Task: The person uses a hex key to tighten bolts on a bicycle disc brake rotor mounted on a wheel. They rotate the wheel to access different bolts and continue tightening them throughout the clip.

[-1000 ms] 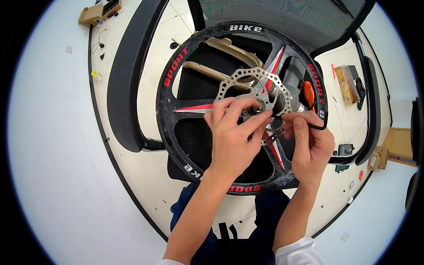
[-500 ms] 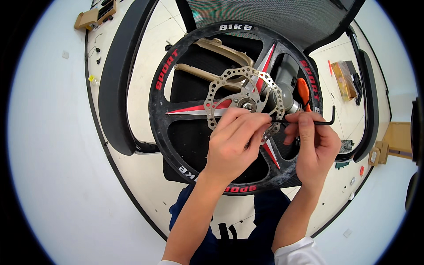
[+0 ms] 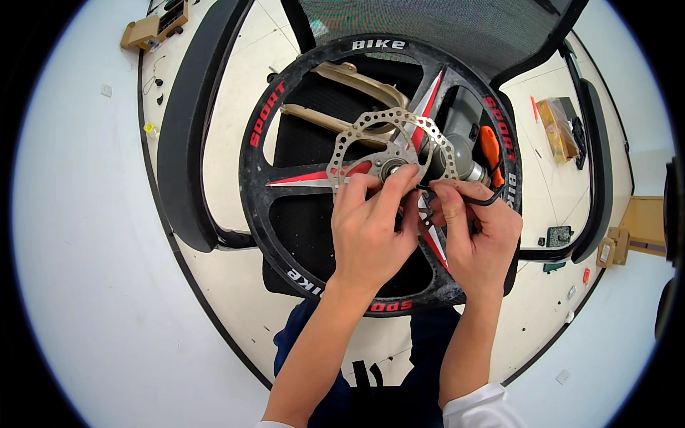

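Observation:
A black spoked bike wheel (image 3: pixel 257 203) with red and silver accents lies flat on the chair. At its middle is a perforated silver disc brake rotor (image 3: pixel 367 123) around the hub axle (image 3: pixel 392 168). My right hand (image 3: pixel 479 239) grips a black L-shaped hex key (image 3: pixel 486 202) right of the hub, its short bent end outward and its long arm pointing toward my left fingers. My left hand (image 3: pixel 372 232) is closed over the rotor's near side, fingertips bunched beside the hub. Whatever it pinches is hidden.
Beneath the wheel, a beige fork (image 3: pixel 360 82), a grey cylindrical part (image 3: pixel 457 153) and an orange-handled tool (image 3: pixel 489 148) show on the black seat. Chair armrests (image 3: pixel 191 135) flank the wheel. Open cardboard boxes (image 3: pixel 146 32) and small parts lie on the floor.
My right hand has moved left with the hex key, closer to my left hand, and the key's bent end has turned. The left fingertips have shifted up nearer the axle. The rotor has turned slightly.

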A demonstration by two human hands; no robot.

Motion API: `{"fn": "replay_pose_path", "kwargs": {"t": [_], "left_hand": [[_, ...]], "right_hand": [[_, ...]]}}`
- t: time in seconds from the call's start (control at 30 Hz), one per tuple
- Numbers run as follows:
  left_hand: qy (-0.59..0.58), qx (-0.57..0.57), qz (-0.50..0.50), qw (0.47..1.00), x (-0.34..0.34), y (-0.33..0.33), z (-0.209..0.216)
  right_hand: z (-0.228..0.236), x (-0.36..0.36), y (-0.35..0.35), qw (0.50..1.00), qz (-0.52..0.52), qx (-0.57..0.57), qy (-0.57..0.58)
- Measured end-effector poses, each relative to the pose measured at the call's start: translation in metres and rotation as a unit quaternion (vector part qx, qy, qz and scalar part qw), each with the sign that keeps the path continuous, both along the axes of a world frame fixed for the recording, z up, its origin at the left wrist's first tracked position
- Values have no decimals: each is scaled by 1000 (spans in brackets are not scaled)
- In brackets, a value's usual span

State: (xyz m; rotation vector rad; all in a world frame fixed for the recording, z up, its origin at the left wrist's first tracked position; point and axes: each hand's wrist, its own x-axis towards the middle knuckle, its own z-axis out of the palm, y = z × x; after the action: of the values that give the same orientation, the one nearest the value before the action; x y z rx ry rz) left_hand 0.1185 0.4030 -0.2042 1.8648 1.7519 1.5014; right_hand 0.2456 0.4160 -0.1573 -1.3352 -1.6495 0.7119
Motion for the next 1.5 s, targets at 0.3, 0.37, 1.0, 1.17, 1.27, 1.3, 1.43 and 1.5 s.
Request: {"fn": "replay_pose_path", "kwargs": {"t": [0.3, 0.37, 1.0, 1.17, 1.27, 1.3, 1.43, 1.5], "left_hand": [[-13, 14, 7, 1000, 2, -3, -5], [-34, 32, 14, 999, 2, -2, -6], [-87, 25, -11, 996, 4, -1, -7], [-81, 22, -8, 996, 6, 1, -5], [-51, 19, -13, 998, 5, 1, -3], [-47, 18, -14, 999, 4, 1, -3], [-86, 46, -32, 995, 5, -1, -2], [-109, 47, -34, 992, 6, 0, -3]], "right_hand": [[-2, -8, 2, 998, -21, 46, -36], [-3, -8, 3, 998, -36, 44, -36], [-8, -2, 9, 998, -5, 56, 17], [0, -2, 7, 994, 41, 52, 87], [3, 3, 5, 993, 72, 24, 94], [3, 3, 4, 994, 66, 14, 90], [0, 5, 3, 997, 34, 41, 62], [0, 3, 3, 996, 40, 41, 67]]}}
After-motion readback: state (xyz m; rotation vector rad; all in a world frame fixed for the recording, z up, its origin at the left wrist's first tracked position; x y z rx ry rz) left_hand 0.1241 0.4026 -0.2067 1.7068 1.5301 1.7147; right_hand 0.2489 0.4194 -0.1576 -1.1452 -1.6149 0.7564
